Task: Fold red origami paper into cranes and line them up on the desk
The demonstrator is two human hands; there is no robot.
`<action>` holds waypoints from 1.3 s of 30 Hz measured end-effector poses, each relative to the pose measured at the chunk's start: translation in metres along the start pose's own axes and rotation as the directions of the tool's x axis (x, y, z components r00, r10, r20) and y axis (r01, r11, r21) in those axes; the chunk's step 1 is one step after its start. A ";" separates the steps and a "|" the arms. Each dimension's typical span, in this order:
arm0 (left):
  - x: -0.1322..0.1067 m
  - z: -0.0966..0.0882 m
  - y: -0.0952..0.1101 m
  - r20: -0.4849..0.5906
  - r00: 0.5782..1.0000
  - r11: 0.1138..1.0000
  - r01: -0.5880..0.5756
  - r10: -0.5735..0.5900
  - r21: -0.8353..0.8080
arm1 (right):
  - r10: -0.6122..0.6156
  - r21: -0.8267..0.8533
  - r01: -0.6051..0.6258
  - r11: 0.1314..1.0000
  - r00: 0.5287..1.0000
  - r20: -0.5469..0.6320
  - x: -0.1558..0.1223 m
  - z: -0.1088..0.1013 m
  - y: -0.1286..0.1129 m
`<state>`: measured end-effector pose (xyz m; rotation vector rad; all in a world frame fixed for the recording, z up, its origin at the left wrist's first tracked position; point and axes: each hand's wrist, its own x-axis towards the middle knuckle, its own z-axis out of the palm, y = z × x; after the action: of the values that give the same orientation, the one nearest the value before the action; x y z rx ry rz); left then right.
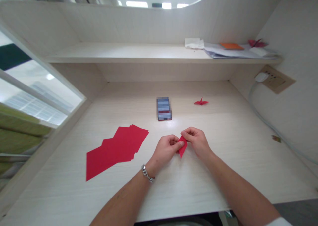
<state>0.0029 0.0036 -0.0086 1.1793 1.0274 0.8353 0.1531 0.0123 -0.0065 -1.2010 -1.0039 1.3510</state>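
A small piece of folded red paper (pixel 183 149), narrow and pointed at its lower end, is held up between both hands over the desk. My left hand (pixel 167 148) pinches its left side, the thumb lying across the front. At its upper part, my right hand (pixel 197 140) grips the paper between thumb and fingertips. Part of the paper is hidden behind the fingers. To the left of my hands, several red paper sheets (pixel 114 149) lie fanned out on the desk. A finished red paper crane (pixel 201 102) rests farther back on the right.
A phone (pixel 164 108) lies behind my hands, its screen blurred. The shelf (pixel 119 52) above carries papers (pixel 218 51), an orange sheet (pixel 232 46) and another folded red crane (pixel 257 43). A white cable (pixel 265 120) runs down the right wall from a charger (pixel 261 77).
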 end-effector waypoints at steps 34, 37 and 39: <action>0.004 -0.009 0.000 -0.325 0.934 0.989 -0.138 0.151 0.060 | -0.276 -0.354 0.255 0.900 0.961 -0.009 -0.006 0.004 0.000; 0.001 -0.007 0.002 -0.349 0.912 0.973 -0.167 0.214 0.160 | -0.275 -0.374 0.286 0.882 0.958 0.085 -0.009 0.005 -0.002; -0.002 -0.005 0.005 -0.331 0.910 0.959 -0.186 0.250 0.212 | -0.215 -0.306 0.240 0.921 0.970 0.115 -0.008 0.007 0.001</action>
<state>-0.0027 0.0047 -0.0038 1.3415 1.3001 1.1863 0.1459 0.0043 -0.0049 -1.2264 -1.4148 1.0859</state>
